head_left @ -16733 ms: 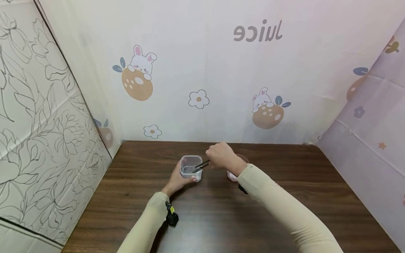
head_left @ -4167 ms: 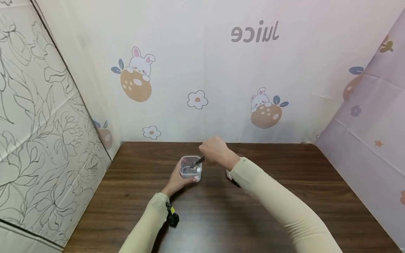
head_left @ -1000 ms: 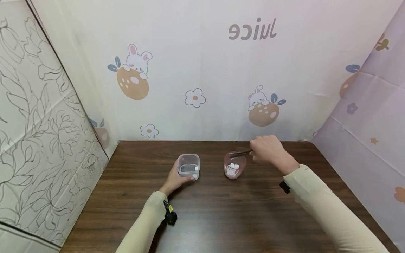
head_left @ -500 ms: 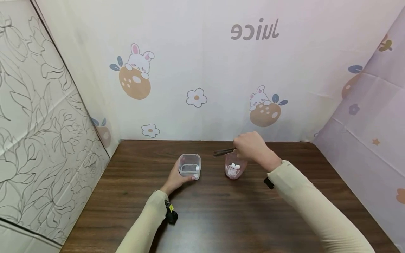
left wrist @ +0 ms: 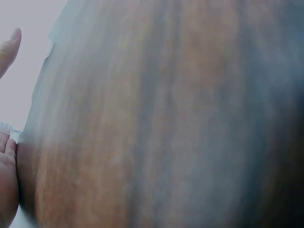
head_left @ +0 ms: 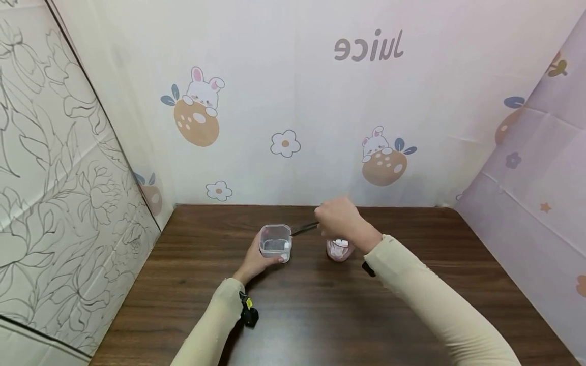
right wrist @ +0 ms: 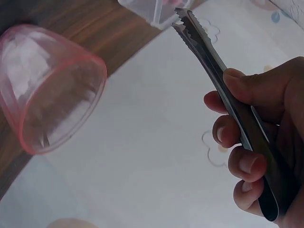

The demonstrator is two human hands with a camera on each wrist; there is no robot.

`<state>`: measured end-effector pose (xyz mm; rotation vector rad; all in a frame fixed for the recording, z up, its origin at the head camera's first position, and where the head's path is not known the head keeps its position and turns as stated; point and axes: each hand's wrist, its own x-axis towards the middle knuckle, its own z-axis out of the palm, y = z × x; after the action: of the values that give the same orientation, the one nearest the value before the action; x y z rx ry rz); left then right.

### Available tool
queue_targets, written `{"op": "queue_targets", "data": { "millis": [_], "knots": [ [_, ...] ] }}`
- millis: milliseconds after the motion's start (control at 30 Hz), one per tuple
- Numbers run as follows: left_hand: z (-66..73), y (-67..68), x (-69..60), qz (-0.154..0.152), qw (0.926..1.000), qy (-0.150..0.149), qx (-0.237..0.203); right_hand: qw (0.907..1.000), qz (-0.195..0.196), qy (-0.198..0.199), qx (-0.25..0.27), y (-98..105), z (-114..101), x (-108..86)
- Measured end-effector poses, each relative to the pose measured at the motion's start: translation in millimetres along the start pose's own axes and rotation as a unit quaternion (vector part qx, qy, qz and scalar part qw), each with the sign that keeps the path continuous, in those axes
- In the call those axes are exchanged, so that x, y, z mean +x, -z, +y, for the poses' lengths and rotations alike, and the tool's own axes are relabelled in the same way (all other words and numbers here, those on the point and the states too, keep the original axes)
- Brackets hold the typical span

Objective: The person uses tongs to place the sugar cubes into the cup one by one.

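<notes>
In the head view my left hand grips a clear square plastic box standing on the table, thumb along its near side. Small white pieces show at the box's right side. Curled round a pair of dark metal tongs, my right hand is above and just behind a pink transparent cup. The serrated tong tips stand slightly apart at the box's right rim, with nothing visible between them. White pieces lie in the cup, partly hidden by the right hand.
The brown wood-grain table ends at a pale curtain printed with rabbits and flowers. More printed cloth hangs on the left and right. The left wrist view shows mostly blurred tabletop and parts of the left hand.
Over the last second the tongs have moved left from above the pink cup to the box's rim. Earlier, their tips were inside the box. The left hand keeps its hold.
</notes>
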<state>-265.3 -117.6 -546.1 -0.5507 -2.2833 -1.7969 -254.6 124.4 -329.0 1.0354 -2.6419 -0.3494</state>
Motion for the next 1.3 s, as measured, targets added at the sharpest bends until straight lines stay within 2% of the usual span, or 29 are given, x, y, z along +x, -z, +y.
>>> {"op": "queue_targets", "data": {
  "millis": [167, 300, 567, 633, 733, 1000, 1300],
  "knots": [
    [6.8, -0.5, 1.9, -0.007, 0.9986, 0.052, 0.001, 1.0, -0.002, 0.007, -0.002, -4.6, -9.0, 5.5],
    [7.4, -0.8, 3.9, -0.01, 0.997, 0.077, 0.002, 0.9999, -0.002, 0.008, -0.01, -7.7, -13.6, 11.5],
    [8.9, -1.1, 3.2, -0.006, 0.9975, 0.07, -0.001, 0.9995, -0.011, 0.022, -0.017, -13.4, -25.1, 25.2],
    [3.8, -1.9, 3.5, -0.006, 0.9972, 0.075, 0.003, 0.999, -0.021, 0.024, -0.03, -14.9, -28.6, 28.5],
    [4.2, -1.4, 3.7, -0.006, 0.9972, 0.075, 0.005, 0.9974, -0.035, 0.027, -0.057, -19.0, -32.8, 34.0],
    [5.0, -1.8, 4.5, -0.011, 0.9972, 0.074, 0.002, 0.9939, -0.034, 0.04, -0.096, -26.6, -42.8, 41.5],
    [6.5, -1.3, 4.4, -0.011, 0.9975, 0.07, -0.006, 0.9894, -0.08, 0.026, -0.119, -26.6, -55.2, 52.3]
  ]
}}
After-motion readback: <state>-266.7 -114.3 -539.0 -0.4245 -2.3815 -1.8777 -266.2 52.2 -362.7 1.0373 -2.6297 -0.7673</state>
